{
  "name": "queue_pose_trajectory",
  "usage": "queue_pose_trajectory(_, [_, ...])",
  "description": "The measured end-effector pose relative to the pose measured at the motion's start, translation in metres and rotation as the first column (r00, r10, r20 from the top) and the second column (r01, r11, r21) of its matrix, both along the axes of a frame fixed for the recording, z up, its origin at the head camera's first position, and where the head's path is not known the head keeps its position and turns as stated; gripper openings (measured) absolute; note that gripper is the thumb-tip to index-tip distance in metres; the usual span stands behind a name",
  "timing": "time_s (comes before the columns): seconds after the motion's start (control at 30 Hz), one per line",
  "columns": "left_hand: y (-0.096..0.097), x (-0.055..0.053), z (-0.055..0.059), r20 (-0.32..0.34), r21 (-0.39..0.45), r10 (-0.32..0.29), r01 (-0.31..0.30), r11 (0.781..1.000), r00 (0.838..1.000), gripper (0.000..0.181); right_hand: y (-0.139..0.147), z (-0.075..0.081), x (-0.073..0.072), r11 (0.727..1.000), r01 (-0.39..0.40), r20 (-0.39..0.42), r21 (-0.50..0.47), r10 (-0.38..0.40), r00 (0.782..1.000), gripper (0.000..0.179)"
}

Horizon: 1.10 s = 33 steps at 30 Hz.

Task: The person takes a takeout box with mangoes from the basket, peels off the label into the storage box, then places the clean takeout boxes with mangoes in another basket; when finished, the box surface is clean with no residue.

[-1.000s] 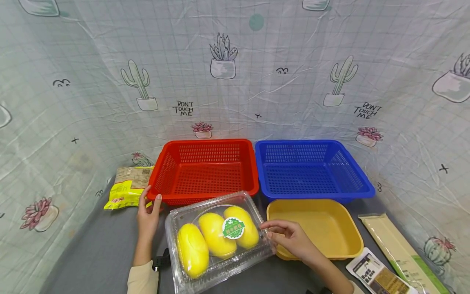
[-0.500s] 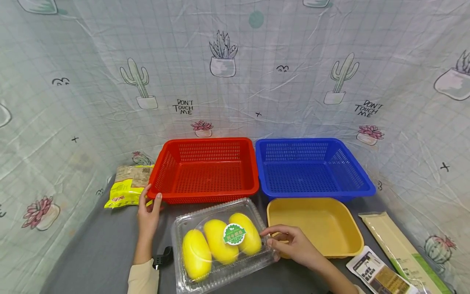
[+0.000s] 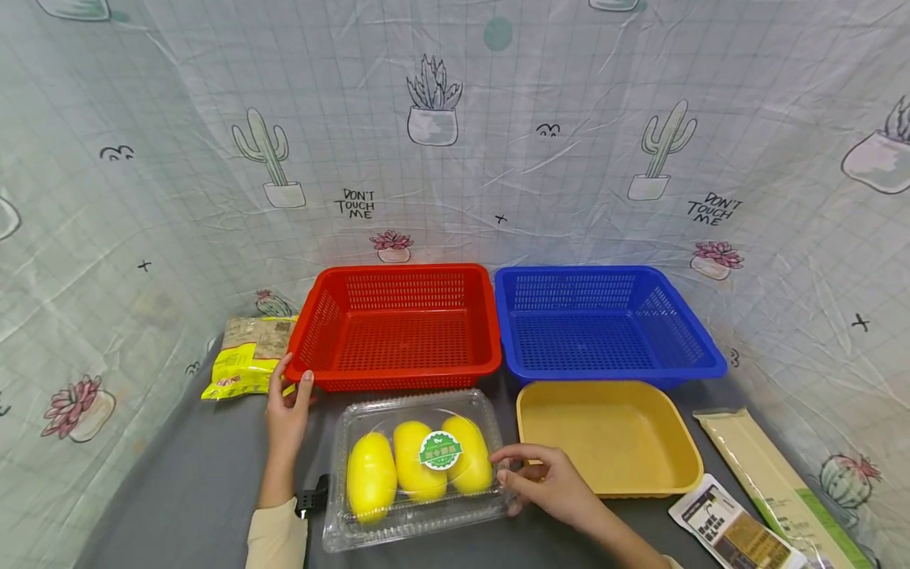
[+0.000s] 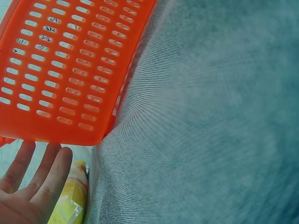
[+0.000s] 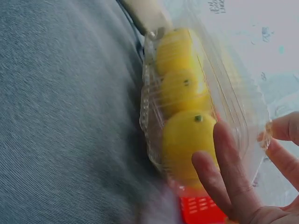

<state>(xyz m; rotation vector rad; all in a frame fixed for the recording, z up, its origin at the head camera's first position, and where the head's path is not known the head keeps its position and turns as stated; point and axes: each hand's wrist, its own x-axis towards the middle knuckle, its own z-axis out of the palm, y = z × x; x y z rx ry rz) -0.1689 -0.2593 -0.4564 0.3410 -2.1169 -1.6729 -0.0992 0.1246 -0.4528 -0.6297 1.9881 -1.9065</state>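
Note:
A clear plastic clamshell box (image 3: 412, 518) holds three yellow mangoes (image 3: 373, 474) and carries a green and white round sticker. My right hand (image 3: 550, 486) pinches the box's right edge between thumb and forefinger. In the right wrist view, the right hand (image 5: 238, 186) has its other fingers spread along the box's side, and the mangoes (image 5: 187, 140) show through the plastic. My left hand (image 3: 287, 419) is at the red basket (image 3: 405, 375), its fingers fairly straight at the front left corner. In the left wrist view those fingertips (image 4: 63, 158) touch just under the rim.
A blue basket (image 3: 611, 371) stands right of the red one, with a yellow tub (image 3: 607, 454) in front of it. A yellow packet (image 3: 242, 371) lies at the left. A white and brown pouch (image 3: 735, 525) and a long beige packet (image 3: 775, 482) lie at the right.
The clamshell box has come down toward the table and turned straighter, its right end shifting slightly left with my right hand. My left hand has stayed at the red basket's corner.

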Motion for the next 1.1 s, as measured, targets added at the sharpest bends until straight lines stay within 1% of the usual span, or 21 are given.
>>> queue_pose_trajectory(0.2, [0.000, 0.000, 0.001, 0.000, -0.016, 0.008, -0.008, 1.000, 1.000, 0.057, -0.008, -0.005, 0.006, 0.999, 0.034, -0.104, 0.008, -0.033, 0.994, 0.026])
queue_pose_trajectory(0.27, [0.000, 0.000, 0.001, 0.002, -0.018, 0.006, -0.006, 1.000, 1.000, 0.057, -0.010, -0.006, 0.008, 0.999, 0.044, -0.121, 0.018, -0.042, 0.992, 0.026])
queue_pose_trajectory(0.33, [0.001, 0.000, 0.002, 0.007, -0.017, 0.003, -0.003, 1.000, 1.000, 0.057, -0.011, -0.007, 0.009, 0.998, 0.052, -0.113, 0.033, -0.048, 0.992, 0.027])
queue_pose_trajectory(0.43, [0.001, 0.001, 0.003, 0.009, -0.014, -0.003, 0.003, 1.000, 1.000, 0.057, -0.012, -0.007, 0.011, 0.994, 0.072, -0.089, 0.082, -0.064, 0.994, 0.028])
queue_pose_trajectory(0.57, [0.001, 0.001, 0.003, 0.003, -0.016, 0.000, 0.001, 1.000, 1.000, 0.057, -0.012, -0.004, 0.013, 0.983, 0.088, -0.066, 0.159, -0.078, 0.995, 0.031])
queue_pose_trajectory(0.63, [0.001, 0.001, 0.003, 0.002, -0.019, 0.001, -0.001, 1.000, 1.000, 0.057, -0.012, -0.003, 0.014, 0.980, 0.091, -0.058, 0.178, -0.081, 0.995, 0.031])
queue_pose_trajectory(0.97, [0.001, 0.003, 0.004, 0.027, -0.025, -0.004, 0.005, 1.000, 1.000, 0.058, -0.015, 0.001, 0.016, 0.979, 0.106, -0.038, 0.174, -0.101, 0.994, 0.027])
queue_pose_trajectory(1.1, [0.000, 0.002, 0.002, 0.012, -0.019, -0.004, 0.005, 1.000, 1.000, 0.058, -0.014, 0.002, 0.014, 0.976, 0.112, -0.034, 0.184, -0.107, 0.994, 0.027])
